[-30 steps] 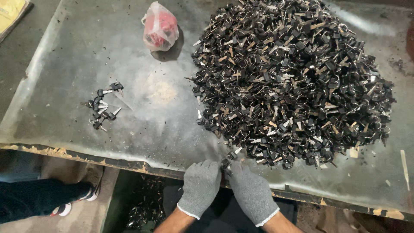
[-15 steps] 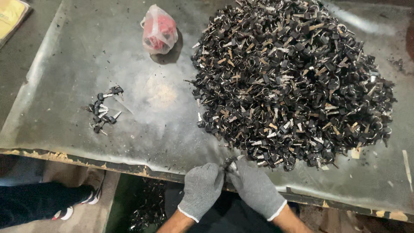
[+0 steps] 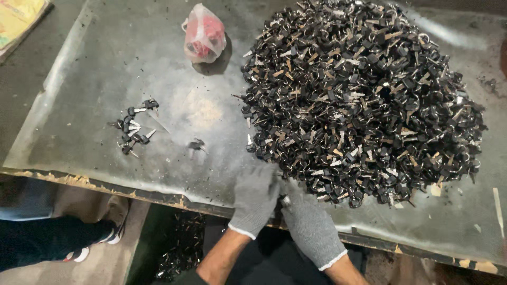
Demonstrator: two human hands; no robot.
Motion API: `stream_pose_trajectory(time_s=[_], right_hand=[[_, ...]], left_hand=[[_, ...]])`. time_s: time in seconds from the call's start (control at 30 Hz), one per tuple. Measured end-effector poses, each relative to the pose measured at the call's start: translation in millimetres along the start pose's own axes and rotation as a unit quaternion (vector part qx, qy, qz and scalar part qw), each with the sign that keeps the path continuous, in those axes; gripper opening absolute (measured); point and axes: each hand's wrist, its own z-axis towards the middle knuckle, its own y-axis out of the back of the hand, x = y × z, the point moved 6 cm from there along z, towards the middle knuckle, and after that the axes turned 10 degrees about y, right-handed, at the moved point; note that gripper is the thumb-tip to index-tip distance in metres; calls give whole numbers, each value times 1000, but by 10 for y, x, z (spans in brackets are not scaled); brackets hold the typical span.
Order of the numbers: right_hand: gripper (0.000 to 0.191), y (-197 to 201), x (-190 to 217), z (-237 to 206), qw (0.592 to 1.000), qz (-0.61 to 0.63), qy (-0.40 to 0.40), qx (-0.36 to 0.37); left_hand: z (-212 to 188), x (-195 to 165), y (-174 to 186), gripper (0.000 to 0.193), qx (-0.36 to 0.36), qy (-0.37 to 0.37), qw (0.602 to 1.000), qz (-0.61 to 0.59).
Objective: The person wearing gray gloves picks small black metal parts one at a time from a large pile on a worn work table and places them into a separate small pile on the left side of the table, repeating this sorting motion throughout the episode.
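Grey knit-gloved left hand (image 3: 255, 198) and right hand (image 3: 311, 229) pinch one small key (image 3: 285, 200) between fingertips; black-headed key pile (image 3: 359, 100) adjacent on worn metal table (image 3: 95, 79).

Dim, soft overhead light glares off the table (image 3: 95, 79); hands slightly blurred.

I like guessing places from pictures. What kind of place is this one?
Probably a small workshop or sorting bench. A huge heap of black-headed keys covers a worn, scratched table, a small sorted batch lies apart, and both gloved hands, left hand and right hand, work at the heap's edge.
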Motion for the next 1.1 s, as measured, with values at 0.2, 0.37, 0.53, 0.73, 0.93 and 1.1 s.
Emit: stream_pose_trajectory(time_s=[0.2,0.37,0.53,0.73,0.93,1.1], right_hand=[[52,-25,-58,-131,1000,24,-8,10],[37,-161,-87,-233,996,14,-13,87],[29,-150,-108,-119,997,-53,-13,47],[57,-93,23,21,997,18,75,7],[29,-185,57,50,994,-85,2,72],[21,-135,29,21,985,-146,88,-13]], left_hand=[[-51,33,-157,24,113,45,991,-49],[-269,32,28,23,203,53,962,-174],[-231,69,119,36,183,73,980,29],[-232,82,136,20,151,26,988,-16],[-265,45,88,16,138,-11,990,-16],[-220,79,52,15,200,9,979,20]])
